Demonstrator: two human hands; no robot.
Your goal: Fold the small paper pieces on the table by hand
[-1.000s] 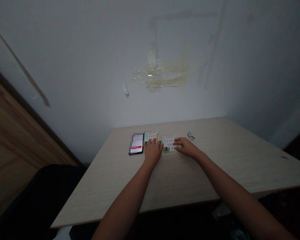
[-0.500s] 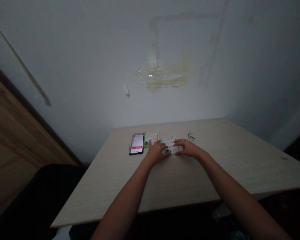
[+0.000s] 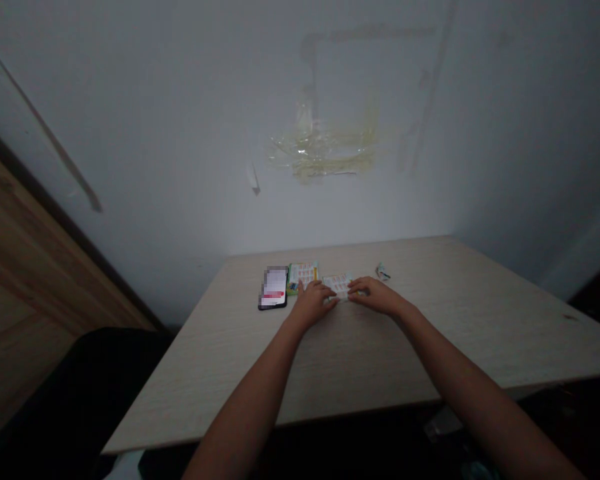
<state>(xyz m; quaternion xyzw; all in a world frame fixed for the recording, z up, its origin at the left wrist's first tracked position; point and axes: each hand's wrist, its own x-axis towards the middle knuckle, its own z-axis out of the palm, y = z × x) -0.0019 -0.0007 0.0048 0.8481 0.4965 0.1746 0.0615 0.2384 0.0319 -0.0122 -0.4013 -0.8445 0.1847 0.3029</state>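
Observation:
Between my hands lies a small printed paper sheet (image 3: 336, 283), its near part turned up and looking whiter than the rest. My left hand (image 3: 313, 303) is closed on its near left side, thumb and fingers bent inward. My right hand (image 3: 374, 294) pinches the near right side, with the thumb low and the fingers curled above. Fingers cover both side edges of the sheet. A second printed sheet (image 3: 304, 272), green at its left and lower edges, rests just beyond my left hand. Left of it is a phone (image 3: 274, 288) with a lit screen, partly pixelated.
A small crumpled wrapper-like scrap (image 3: 382, 271) sits beyond my right hand. The pale wooden table (image 3: 360, 367) meets a wall (image 3: 190, 167) with old clear tape (image 3: 325, 150). At the left are wooden panelling (image 3: 15, 280) and a dark chair-like shape (image 3: 105, 373).
The sheet's near edge has been folded up and away from me, so its visible printed area is shorter. Both hands moved slightly with it; the phone and second sheet stay put.

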